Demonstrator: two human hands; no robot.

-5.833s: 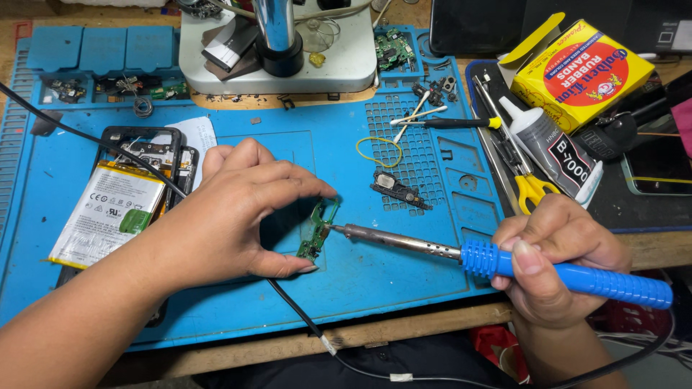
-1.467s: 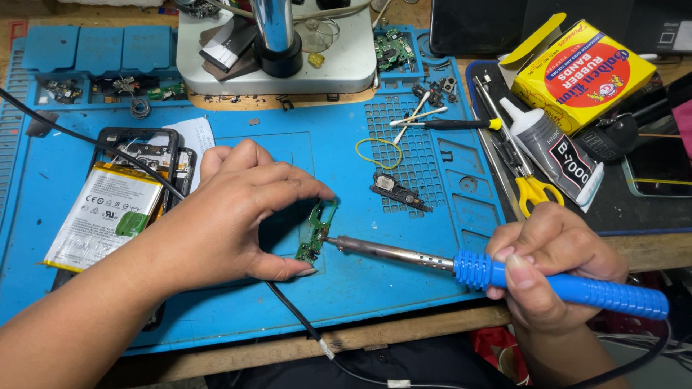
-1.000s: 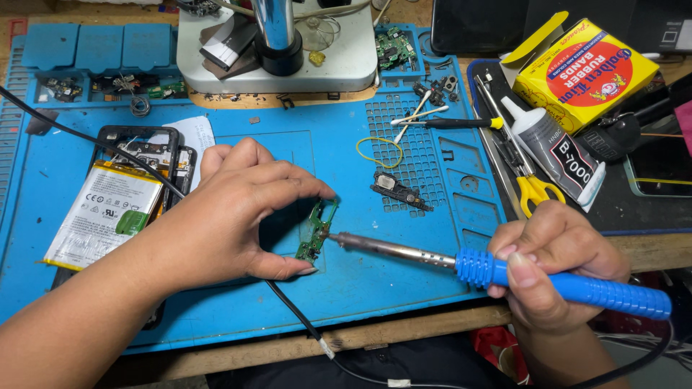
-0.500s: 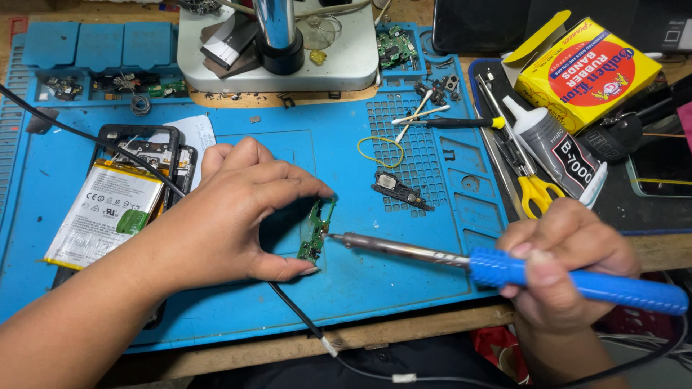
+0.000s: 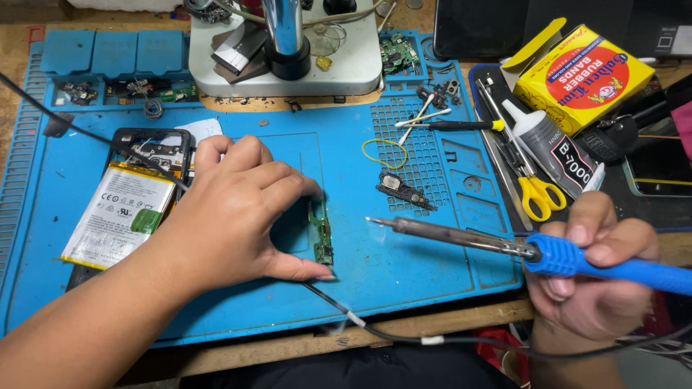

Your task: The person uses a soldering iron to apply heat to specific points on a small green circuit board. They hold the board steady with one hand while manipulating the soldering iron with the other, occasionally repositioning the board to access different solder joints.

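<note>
Yellow box — beside grey tube

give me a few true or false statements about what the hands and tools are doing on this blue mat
1. The left hand pinches a small green circuit board on the blue mat. True.
2. The soldering iron tip touches the board. False: the tip hangs clear, to the board's right.
3. The right hand grips the iron's blue handle. True.
4. The yellow-handled scissors lie under the left hand. False: they lie at the mat's right edge, near the glue tube.
5. An opened phone with its battery showing lies left of the left hand. True.
</note>
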